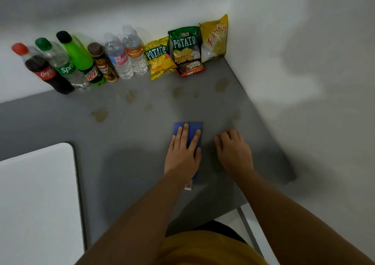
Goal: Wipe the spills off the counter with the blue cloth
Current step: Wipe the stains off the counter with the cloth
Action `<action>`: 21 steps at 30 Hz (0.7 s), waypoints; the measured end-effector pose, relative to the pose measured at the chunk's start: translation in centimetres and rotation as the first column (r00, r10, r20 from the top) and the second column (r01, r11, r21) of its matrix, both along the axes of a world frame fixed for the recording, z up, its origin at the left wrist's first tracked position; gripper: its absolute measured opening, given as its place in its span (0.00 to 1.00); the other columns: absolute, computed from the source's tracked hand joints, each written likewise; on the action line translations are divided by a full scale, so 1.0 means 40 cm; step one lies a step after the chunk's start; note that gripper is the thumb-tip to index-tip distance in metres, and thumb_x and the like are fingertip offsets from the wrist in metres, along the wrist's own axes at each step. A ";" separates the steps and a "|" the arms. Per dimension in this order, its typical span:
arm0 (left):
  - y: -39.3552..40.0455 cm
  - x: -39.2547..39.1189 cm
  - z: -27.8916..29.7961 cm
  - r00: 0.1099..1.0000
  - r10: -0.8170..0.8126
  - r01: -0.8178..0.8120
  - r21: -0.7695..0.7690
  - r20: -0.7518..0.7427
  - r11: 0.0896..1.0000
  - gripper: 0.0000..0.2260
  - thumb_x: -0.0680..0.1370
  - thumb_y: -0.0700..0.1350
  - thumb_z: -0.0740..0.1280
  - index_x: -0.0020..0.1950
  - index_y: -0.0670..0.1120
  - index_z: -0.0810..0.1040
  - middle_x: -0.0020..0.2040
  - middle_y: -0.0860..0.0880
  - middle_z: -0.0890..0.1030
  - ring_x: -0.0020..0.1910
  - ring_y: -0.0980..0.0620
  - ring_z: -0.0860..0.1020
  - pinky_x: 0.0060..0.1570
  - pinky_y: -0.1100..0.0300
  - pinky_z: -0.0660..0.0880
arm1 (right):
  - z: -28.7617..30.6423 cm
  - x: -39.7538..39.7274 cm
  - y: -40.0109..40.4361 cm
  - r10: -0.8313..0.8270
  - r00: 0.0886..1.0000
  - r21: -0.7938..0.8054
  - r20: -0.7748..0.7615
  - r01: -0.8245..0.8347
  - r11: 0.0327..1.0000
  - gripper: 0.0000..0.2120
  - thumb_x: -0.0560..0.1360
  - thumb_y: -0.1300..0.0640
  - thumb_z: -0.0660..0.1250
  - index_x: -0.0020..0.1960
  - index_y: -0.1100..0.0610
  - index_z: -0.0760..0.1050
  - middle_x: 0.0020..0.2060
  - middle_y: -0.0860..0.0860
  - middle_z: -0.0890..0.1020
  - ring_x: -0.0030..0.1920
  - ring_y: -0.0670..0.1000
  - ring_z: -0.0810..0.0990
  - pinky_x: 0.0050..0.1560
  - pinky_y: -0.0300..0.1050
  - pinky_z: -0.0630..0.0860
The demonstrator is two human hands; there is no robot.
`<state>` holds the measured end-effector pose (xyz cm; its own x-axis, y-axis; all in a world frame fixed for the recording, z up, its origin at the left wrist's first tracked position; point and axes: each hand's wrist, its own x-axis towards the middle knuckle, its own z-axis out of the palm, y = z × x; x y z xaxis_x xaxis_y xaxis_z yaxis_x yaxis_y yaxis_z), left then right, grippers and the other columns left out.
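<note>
So the grey counter (129,163) has brownish spills (99,115) scattered across its far half. Left hand (183,153) lies flat, fingers spread, pressing the blue cloth (191,129) near the middle; right hand (233,151) rests open just right of it, holding nothing.
</note>
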<state>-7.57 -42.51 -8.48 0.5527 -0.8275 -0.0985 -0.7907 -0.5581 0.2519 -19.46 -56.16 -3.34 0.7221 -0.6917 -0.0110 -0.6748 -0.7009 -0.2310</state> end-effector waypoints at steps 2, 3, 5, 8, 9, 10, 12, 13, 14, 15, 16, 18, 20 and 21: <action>0.037 0.007 0.001 0.999 0.032 -0.031 0.019 -0.010 0.999 0.28 0.84 0.60 0.43 0.82 0.56 0.38 0.83 0.46 0.39 0.81 0.46 0.38 0.80 0.49 0.44 | 0.001 0.012 0.014 0.032 0.999 0.043 0.012 -0.033 0.999 0.14 0.83 0.48 0.59 0.55 0.56 0.77 0.54 0.56 0.78 0.54 0.57 0.77 0.51 0.54 0.78; 0.055 0.011 0.002 0.999 0.047 -0.047 0.024 -0.011 0.999 0.28 0.84 0.60 0.43 0.82 0.56 0.39 0.83 0.46 0.39 0.81 0.47 0.38 0.80 0.49 0.44 | 0.002 0.019 0.023 0.048 0.999 0.056 0.023 -0.049 0.997 0.14 0.83 0.48 0.59 0.55 0.56 0.77 0.54 0.56 0.77 0.53 0.57 0.77 0.50 0.54 0.78; 0.093 0.021 0.004 0.997 0.082 -0.082 0.027 -0.006 0.996 0.27 0.84 0.60 0.44 0.83 0.56 0.41 0.83 0.47 0.41 0.82 0.47 0.40 0.80 0.49 0.45 | 0.000 0.036 0.039 0.076 0.996 0.049 0.042 -0.078 0.996 0.13 0.83 0.49 0.60 0.54 0.57 0.77 0.53 0.57 0.77 0.52 0.58 0.77 0.49 0.54 0.77; 0.150 0.034 0.007 0.990 0.140 -0.140 0.025 -0.001 0.990 0.27 0.84 0.59 0.46 0.83 0.57 0.44 0.84 0.47 0.45 0.82 0.46 0.43 0.80 0.48 0.47 | -0.002 0.062 0.060 0.096 0.994 0.052 0.057 -0.099 0.994 0.13 0.82 0.51 0.62 0.53 0.59 0.79 0.53 0.58 0.78 0.53 0.60 0.76 0.50 0.56 0.77; 0.169 0.038 0.006 0.987 0.161 -0.161 0.025 0.004 0.987 0.27 0.84 0.59 0.47 0.83 0.57 0.44 0.84 0.47 0.45 0.82 0.46 0.43 0.80 0.48 0.48 | -0.005 0.069 0.066 0.115 0.990 0.033 0.086 -0.118 0.992 0.12 0.82 0.52 0.63 0.52 0.60 0.79 0.52 0.59 0.78 0.52 0.62 0.77 0.49 0.56 0.77; 0.189 0.044 0.006 0.983 0.182 -0.182 0.028 0.008 0.983 0.28 0.84 0.59 0.47 0.83 0.57 0.44 0.84 0.47 0.46 0.82 0.46 0.44 0.80 0.48 0.48 | -0.009 0.075 0.073 0.137 0.983 0.005 0.122 -0.138 0.990 0.12 0.81 0.53 0.64 0.51 0.61 0.80 0.50 0.61 0.79 0.50 0.64 0.77 0.47 0.57 0.77; 0.228 0.056 0.004 0.975 0.220 -0.221 0.034 0.012 0.975 0.28 0.84 0.60 0.47 0.83 0.57 0.44 0.84 0.46 0.47 0.82 0.47 0.44 0.80 0.49 0.48 | -0.013 0.088 0.084 0.183 0.969 -0.039 0.164 -0.179 0.983 0.14 0.81 0.53 0.62 0.50 0.62 0.80 0.48 0.61 0.79 0.48 0.65 0.77 0.45 0.57 0.77; 0.247 0.063 0.004 0.971 0.240 -0.240 0.034 0.015 0.970 0.27 0.84 0.60 0.46 0.83 0.57 0.44 0.84 0.46 0.48 0.82 0.47 0.44 0.80 0.49 0.48 | -0.015 0.096 0.088 0.201 0.967 -0.041 0.157 -0.197 0.979 0.15 0.82 0.52 0.61 0.51 0.62 0.80 0.48 0.61 0.79 0.48 0.64 0.77 0.45 0.56 0.77; 0.265 0.071 0.004 0.966 0.259 -0.259 0.030 0.021 0.965 0.27 0.84 0.60 0.46 0.83 0.57 0.45 0.84 0.46 0.48 0.82 0.47 0.44 0.80 0.48 0.49 | -0.015 0.107 0.093 0.210 0.968 -0.032 0.138 -0.208 0.978 0.15 0.82 0.52 0.61 0.51 0.62 0.80 0.49 0.61 0.79 0.49 0.64 0.77 0.46 0.55 0.77; 0.284 0.078 0.004 0.960 0.278 -0.278 0.024 0.030 0.960 0.27 0.84 0.59 0.47 0.83 0.56 0.47 0.83 0.46 0.49 0.82 0.47 0.45 0.80 0.48 0.50 | -0.015 0.118 0.098 0.214 0.970 -0.018 0.117 -0.213 0.977 0.14 0.83 0.52 0.61 0.52 0.61 0.80 0.50 0.60 0.78 0.50 0.64 0.76 0.48 0.55 0.77; 0.301 0.086 0.004 0.955 0.295 -0.296 0.019 0.038 0.955 0.27 0.84 0.59 0.47 0.83 0.56 0.47 0.83 0.46 0.50 0.82 0.47 0.45 0.80 0.48 0.50 | -0.016 0.130 0.103 0.215 0.971 -0.009 0.104 -0.216 0.976 0.13 0.83 0.52 0.62 0.52 0.61 0.79 0.51 0.60 0.78 0.51 0.64 0.76 0.49 0.55 0.77; 0.333 0.105 0.003 0.945 0.325 -0.326 0.019 0.039 0.945 0.27 0.84 0.60 0.46 0.83 0.56 0.47 0.83 0.46 0.49 0.82 0.47 0.44 0.79 0.49 0.48 | -0.018 0.156 0.114 0.230 0.969 -0.009 0.094 -0.230 0.973 0.13 0.83 0.52 0.62 0.53 0.61 0.79 0.51 0.60 0.78 0.51 0.64 0.76 0.51 0.56 0.76; 0.364 0.126 0.001 0.933 0.359 -0.360 0.020 0.036 0.933 0.27 0.84 0.60 0.47 0.83 0.56 0.46 0.83 0.46 0.49 0.81 0.48 0.43 0.79 0.49 0.47 | -0.018 0.184 0.128 0.255 0.963 -0.013 0.086 -0.255 0.967 0.13 0.83 0.52 0.61 0.53 0.60 0.79 0.52 0.60 0.78 0.51 0.64 0.76 0.51 0.56 0.76; 0.379 0.138 -0.001 0.926 0.376 -0.377 0.020 0.041 0.926 0.28 0.84 0.60 0.48 0.83 0.56 0.47 0.83 0.45 0.50 0.81 0.48 0.43 0.79 0.49 0.47 | -0.017 0.198 0.133 0.265 0.961 -0.019 0.084 -0.265 0.964 0.13 0.83 0.51 0.61 0.52 0.60 0.78 0.51 0.60 0.78 0.51 0.64 0.76 0.50 0.56 0.76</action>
<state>-2.06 -27.33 -8.51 0.8266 -0.5551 -0.0923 -0.5292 -0.8226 0.2082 -11.53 -50.84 -4.01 0.8776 -0.4752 0.0629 -0.4429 -0.8540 -0.2730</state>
